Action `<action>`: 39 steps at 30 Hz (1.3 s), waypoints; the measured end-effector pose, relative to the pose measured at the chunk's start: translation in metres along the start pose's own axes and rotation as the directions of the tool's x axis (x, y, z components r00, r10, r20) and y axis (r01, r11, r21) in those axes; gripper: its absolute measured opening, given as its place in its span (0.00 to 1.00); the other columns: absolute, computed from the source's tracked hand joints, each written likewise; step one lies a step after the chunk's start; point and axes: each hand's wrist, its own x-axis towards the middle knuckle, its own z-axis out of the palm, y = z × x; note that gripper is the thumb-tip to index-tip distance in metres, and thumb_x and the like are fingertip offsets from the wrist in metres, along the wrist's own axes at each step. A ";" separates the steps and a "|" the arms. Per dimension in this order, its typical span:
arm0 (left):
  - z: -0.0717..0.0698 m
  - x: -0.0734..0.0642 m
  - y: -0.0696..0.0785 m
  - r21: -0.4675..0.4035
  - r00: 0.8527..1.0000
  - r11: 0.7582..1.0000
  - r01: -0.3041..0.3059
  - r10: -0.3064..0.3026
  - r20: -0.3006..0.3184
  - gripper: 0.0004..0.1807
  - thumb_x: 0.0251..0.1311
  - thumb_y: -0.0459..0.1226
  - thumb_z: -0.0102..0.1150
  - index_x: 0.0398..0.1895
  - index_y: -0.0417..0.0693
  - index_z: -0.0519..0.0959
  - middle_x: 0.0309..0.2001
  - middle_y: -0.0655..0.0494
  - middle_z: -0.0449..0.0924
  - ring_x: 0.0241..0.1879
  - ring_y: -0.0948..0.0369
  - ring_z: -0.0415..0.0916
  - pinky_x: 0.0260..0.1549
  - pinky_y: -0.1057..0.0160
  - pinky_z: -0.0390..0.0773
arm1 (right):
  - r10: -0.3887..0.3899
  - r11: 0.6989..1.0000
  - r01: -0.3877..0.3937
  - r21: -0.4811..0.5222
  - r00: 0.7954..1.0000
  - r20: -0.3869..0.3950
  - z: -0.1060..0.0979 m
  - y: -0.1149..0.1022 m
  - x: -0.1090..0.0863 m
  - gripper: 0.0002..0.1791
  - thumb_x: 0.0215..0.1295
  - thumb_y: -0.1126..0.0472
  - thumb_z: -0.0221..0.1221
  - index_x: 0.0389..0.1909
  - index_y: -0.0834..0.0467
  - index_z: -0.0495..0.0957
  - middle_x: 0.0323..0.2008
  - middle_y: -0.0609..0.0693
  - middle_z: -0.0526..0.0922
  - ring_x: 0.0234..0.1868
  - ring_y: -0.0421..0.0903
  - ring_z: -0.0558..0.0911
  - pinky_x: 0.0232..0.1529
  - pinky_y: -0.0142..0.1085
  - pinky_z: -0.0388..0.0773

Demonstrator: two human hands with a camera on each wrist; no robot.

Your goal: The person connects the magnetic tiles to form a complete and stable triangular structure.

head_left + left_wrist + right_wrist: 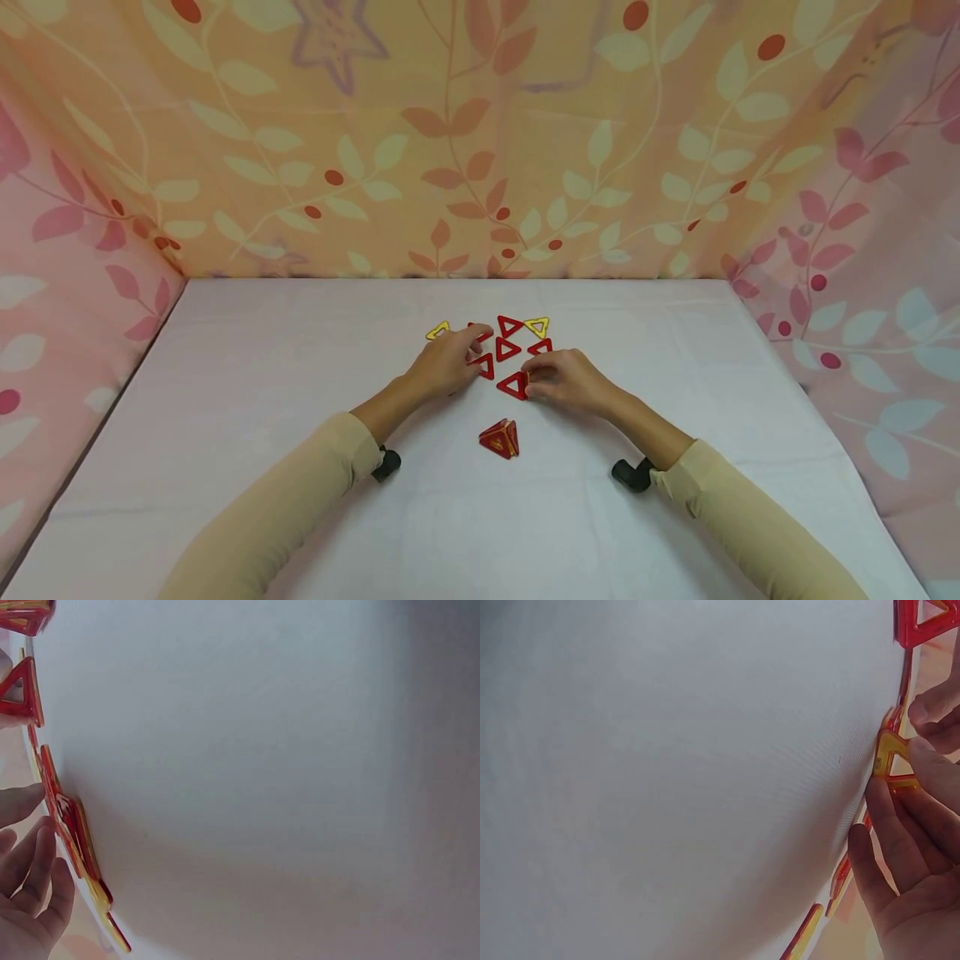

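My left hand [450, 362] is over the left side of a group of flat triangular tiles; its fingertips touch a red tile [49, 772] in the left wrist view. The thumb and fingers of my right hand [573, 379] pinch a triangular tile [885, 754], which shows yellow in the right wrist view and red in the left wrist view. Beside those fingertips a red tile [512, 385] lies flat. More red tiles lie between the hands, one in the middle [506, 349] and another behind it [509, 326]. My left fingers partly hide others.
A small red pyramid [499, 439] of tiles with yellow edges stands nearer to me. Yellow tiles lie at the back left [438, 331] and back right [537, 327] of the group. A white cloth [300, 517] covers the table, with patterned curtains [480, 167] around it.
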 end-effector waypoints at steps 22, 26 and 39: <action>0.004 0.004 -0.004 -0.014 0.999 0.999 -0.029 0.030 0.037 0.29 0.60 0.30 0.65 0.66 0.46 0.72 0.37 0.54 0.82 0.36 0.60 0.76 0.41 0.62 0.79 | 0.006 1.000 -0.006 0.001 1.000 0.002 -0.001 0.000 -0.001 0.17 0.60 0.60 0.70 0.50 0.60 0.84 0.43 0.47 0.87 0.45 0.41 0.84 0.53 0.44 0.79; 0.005 0.003 -0.003 -0.032 0.998 0.999 -0.040 0.042 0.049 0.29 0.60 0.29 0.65 0.66 0.45 0.72 0.42 0.51 0.83 0.42 0.57 0.78 0.47 0.59 0.80 | 0.009 1.000 -0.009 -0.003 1.000 0.001 0.000 0.000 0.000 0.17 0.60 0.60 0.70 0.50 0.59 0.84 0.43 0.47 0.87 0.45 0.41 0.84 0.54 0.44 0.78; 0.009 0.004 -0.001 -0.035 0.998 0.999 -0.032 0.034 0.059 0.31 0.61 0.31 0.66 0.68 0.49 0.71 0.51 0.51 0.83 0.51 0.56 0.79 0.52 0.58 0.79 | 0.007 1.000 -0.007 0.002 1.000 0.005 0.000 0.000 0.000 0.17 0.60 0.60 0.70 0.50 0.59 0.84 0.43 0.47 0.87 0.44 0.41 0.84 0.53 0.44 0.79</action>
